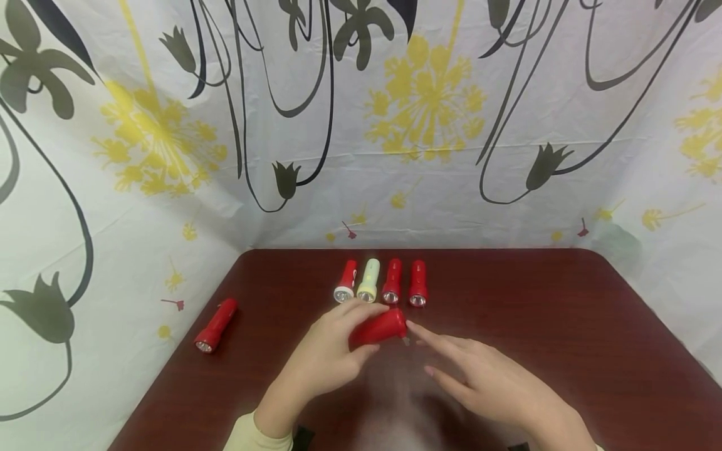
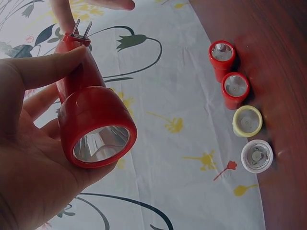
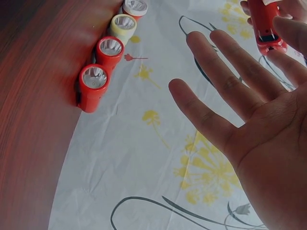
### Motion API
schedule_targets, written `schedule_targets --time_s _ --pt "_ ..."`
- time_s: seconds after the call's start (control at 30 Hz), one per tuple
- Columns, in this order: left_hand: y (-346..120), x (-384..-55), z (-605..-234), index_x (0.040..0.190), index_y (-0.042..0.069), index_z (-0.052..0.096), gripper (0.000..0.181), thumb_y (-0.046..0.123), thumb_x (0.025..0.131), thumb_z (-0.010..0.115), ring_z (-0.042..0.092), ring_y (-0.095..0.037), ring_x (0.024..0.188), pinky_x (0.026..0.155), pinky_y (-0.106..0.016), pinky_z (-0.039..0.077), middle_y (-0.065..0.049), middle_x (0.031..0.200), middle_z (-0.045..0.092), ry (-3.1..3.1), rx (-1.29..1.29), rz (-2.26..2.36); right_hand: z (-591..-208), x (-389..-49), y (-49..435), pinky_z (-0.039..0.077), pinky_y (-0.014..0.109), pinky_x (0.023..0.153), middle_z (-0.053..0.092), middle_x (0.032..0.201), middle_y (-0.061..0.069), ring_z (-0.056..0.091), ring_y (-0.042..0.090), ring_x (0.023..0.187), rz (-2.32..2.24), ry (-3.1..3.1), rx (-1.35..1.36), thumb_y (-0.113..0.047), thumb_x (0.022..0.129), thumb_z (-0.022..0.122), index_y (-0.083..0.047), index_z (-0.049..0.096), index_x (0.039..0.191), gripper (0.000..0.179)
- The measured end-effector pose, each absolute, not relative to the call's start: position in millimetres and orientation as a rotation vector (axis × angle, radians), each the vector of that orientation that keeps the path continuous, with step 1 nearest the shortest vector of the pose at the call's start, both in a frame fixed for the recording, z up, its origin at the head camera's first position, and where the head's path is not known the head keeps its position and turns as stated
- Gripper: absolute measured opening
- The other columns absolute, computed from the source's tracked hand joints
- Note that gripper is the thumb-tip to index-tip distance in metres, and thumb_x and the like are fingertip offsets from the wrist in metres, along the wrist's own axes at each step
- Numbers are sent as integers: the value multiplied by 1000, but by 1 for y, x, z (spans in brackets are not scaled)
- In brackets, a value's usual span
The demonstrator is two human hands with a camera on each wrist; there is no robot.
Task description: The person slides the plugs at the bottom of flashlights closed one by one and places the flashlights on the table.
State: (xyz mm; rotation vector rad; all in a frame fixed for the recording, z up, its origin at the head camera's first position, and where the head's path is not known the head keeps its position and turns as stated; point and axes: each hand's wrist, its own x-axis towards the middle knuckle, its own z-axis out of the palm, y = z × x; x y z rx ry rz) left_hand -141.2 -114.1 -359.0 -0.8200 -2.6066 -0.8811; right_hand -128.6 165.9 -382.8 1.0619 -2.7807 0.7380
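My left hand (image 1: 329,351) grips a red flashlight (image 1: 379,328) above the middle of the table, its thumb and fingers around the body. In the left wrist view the flashlight's wide reflector head (image 2: 98,124) faces the camera. Two metal plug prongs (image 2: 82,29) stick out near its tail end. My right hand (image 1: 487,376) is held just to the right, fingers extended and nothing in its grasp. One of its fingertips is at the flashlight's tail; whether it touches is hard to tell. The right wrist view shows that tail end (image 3: 268,36) beside the spread fingers.
At the back middle lie a red flashlight with a white head (image 1: 348,279), a pale green one (image 1: 369,279) and two red ones (image 1: 392,280), side by side in a row. Another red flashlight (image 1: 217,326) lies by the table's left edge. Patterned cloth (image 1: 350,138) hangs around the table (image 1: 564,313).
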Motion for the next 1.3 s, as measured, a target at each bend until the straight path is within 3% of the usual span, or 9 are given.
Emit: schedule_targets --time_s 0.5,0.83,1.1,1.3 --pt "-115 -141 -361 136 24 69 56 15 84 89 69 -12 113 96 -40 64 4 128 73 -2604 -810 -849 -386 -131 166 63 36 98 68 135 -23 70 3 121 684 -2731 1091 -39 104 69 -43 38 163 67" --pt "-107 -140 -365 138 26 68 55 20 87 87 70 -14 106 91 -38 64 4 126 70 -2600 -831 -680 -388 -131 171 63 37 98 71 136 -17 70 4 121 661 -2651 1108 -35 103 71 -37 49 159 60" --pt "-101 -138 -362 141 22 66 55 23 89 85 70 -14 104 91 -38 64 1 125 71 -2617 -830 -658 -389 -133 172 63 38 96 73 134 -10 71 7 118 692 -2608 1121 -24 99 76 -32 51 158 65" --pt "-100 -137 -361 144 20 64 57 25 91 83 70 -13 106 93 -35 64 2 125 70 -2634 -847 -660 -388 -134 173 64 38 95 72 135 -11 72 8 119 729 -2625 1114 -29 100 75 -31 52 158 62"
